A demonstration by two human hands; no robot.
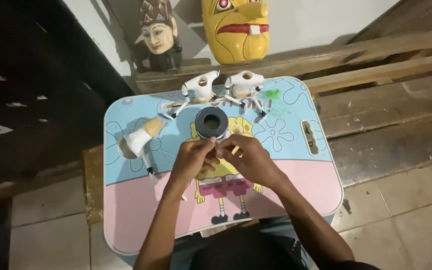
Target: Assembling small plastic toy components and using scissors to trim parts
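Both hands meet at the black tape roll (211, 123): left hand (192, 159) pinching its lower edge, right hand (246, 156) gripping something small at five o'clock; steady the roll, pull slowly.

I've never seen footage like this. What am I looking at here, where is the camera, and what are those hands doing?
There is no machine here: a person wears a camera on the head, so the one picture looks down at their own two hands. They work over a small lap table with a blue and pink cartoon top. The left hand and right hand meet at a dark roll of tape, fingers pinching near its lower edge. Further back lie three white carved figures, and two painted masks lean against the wall.
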